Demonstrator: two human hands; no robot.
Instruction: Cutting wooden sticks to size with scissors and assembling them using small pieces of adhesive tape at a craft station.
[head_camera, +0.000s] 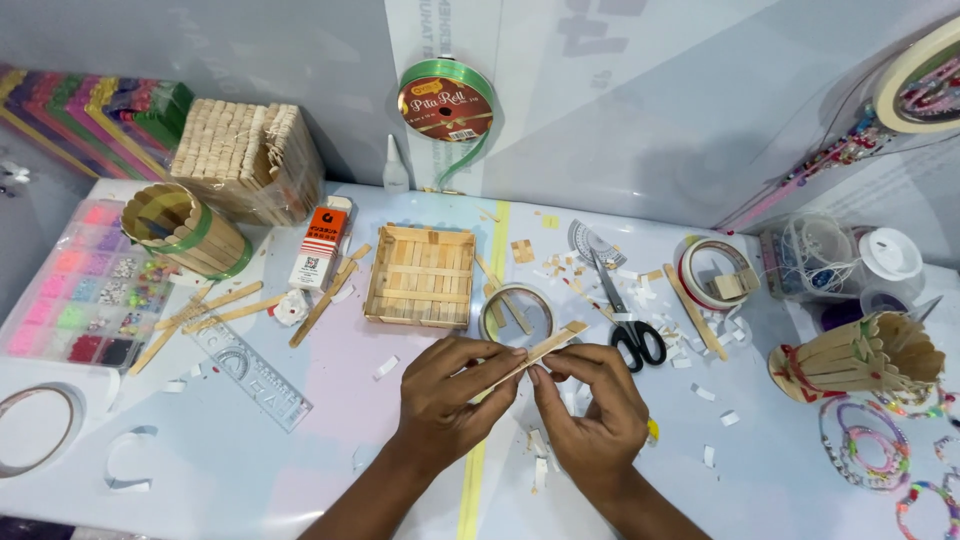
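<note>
Wooden, flat and pale, the thin craft stick (530, 358) sits pinched between both hands: left hand (450, 390) fingers closed on its lower end, right hand (590, 400) fingers nipping its middle, above the pale bench (250, 470). It looks light, stiff, likely snappable; the flat faces offer grip. Black-handled scissors (628, 315) and a clear tape roll (517, 312) crowd ahead; nearer bench is more open.

Two hands (455, 395), one scissors (630, 320), one green ribbon spool (445, 100), one clear ruler (250, 372), one bead organiser box (85, 285)
</note>
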